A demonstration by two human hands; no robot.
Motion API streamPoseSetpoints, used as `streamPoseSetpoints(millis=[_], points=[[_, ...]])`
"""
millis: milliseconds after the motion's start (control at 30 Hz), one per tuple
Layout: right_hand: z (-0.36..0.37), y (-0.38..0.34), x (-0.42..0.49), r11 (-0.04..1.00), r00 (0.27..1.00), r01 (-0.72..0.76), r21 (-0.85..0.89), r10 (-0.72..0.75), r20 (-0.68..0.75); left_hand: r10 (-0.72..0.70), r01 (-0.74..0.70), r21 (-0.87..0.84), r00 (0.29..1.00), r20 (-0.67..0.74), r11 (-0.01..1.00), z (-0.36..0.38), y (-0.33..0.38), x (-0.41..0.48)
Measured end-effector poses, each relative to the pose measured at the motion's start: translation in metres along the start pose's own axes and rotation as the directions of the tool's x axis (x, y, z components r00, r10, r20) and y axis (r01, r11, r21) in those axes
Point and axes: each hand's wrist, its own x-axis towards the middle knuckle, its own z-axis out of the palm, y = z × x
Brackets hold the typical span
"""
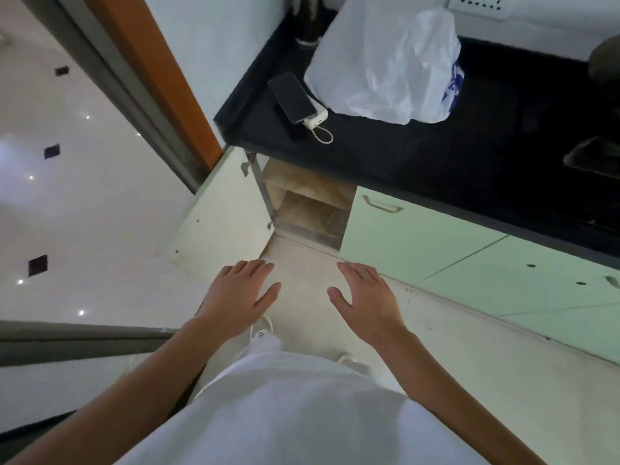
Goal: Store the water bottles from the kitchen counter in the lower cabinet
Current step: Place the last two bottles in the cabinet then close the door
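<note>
- Black-topped and glossy, the dark kitchen bench (419, 156) runs across the top of the view.
- On it sits a bulging white plastic bag (385, 62), crumpled, with blue print on its right side. It's opaque, so I cannot tell what is inside.
- Just left of the bag, a dark slab phone (292, 97) lies on top of a white power bank (317, 118), and a short white looped cable (323, 134) curls off the near end.
- In the bench's back corner stands a dark upright cylinder (308, 21), cut off by the frame. Whether it's a water bottle I cannot tell.
- Below, the lower cabinet (312, 199) is open, showing brownish wooden shelves and a dark patterned patch on the lower one.
- Its pale cabinet door (228, 209) is swung wide to the left, hinges showing.
- Right beside the opening is a closed mint-green cabinet door (412, 236) with a curved metal handle (382, 204).
- The left grip (240, 293) is spread flat, palm down, with nothing in it, above the pale tiled floor (469, 347).
- The right grip (367, 297) is the same: fingers straight, thumb out, holding nothing, apart from the left and near the cabinet opening.
</note>
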Motion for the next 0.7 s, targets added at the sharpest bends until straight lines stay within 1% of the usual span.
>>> streamPoseSetpoints(millis=[67,167,233,300,400,467,567,700], points=[[-0.001,-0.024,0.016,0.999,0.999,0.041,-0.026,-0.041,0.015,-0.056,0.054,-0.038,0.998,-0.037,0.998,-0.008,-0.024,-0.01],[0.004,-0.064,0.046,0.995,0.996,0.09,-0.048,-0.088,0.03,-0.151,0.146,-0.085,0.987,-0.057,0.986,-0.017,-0.07,-0.023],[0.013,-0.093,0.068,0.992,0.993,0.11,-0.061,-0.108,0.036,-0.223,0.212,-0.129,0.972,-0.075,0.969,-0.021,-0.104,-0.03],[0.023,-0.124,0.088,0.992,0.993,0.113,-0.064,-0.11,0.052,-0.287,0.272,-0.177,0.956,-0.064,0.946,-0.027,-0.14,-0.035],[0.045,-0.172,0.116,0.994,0.991,0.097,-0.05,-0.091,0.102,-0.383,0.369,-0.266,0.924,-0.001,0.891,-0.023,-0.196,-0.036],[0.061,-0.201,0.133,0.996,0.989,0.082,-0.045,-0.076,0.131,-0.416,0.408,-0.331,0.908,0.049,0.851,-0.019,-0.228,-0.032],[0.08,-0.231,0.155,0.999,0.987,0.034,-0.027,-0.029,0.16,-0.426,0.446,-0.398,0.893,0.143,0.802,-0.011,-0.262,-0.02],[0.1,-0.255,0.178,1.0,0.982,-0.021,-0.011,0.022,0.185,-0.404,0.485,-0.473,0.875,0.267,0.736,0.005,-0.287,0.007]])
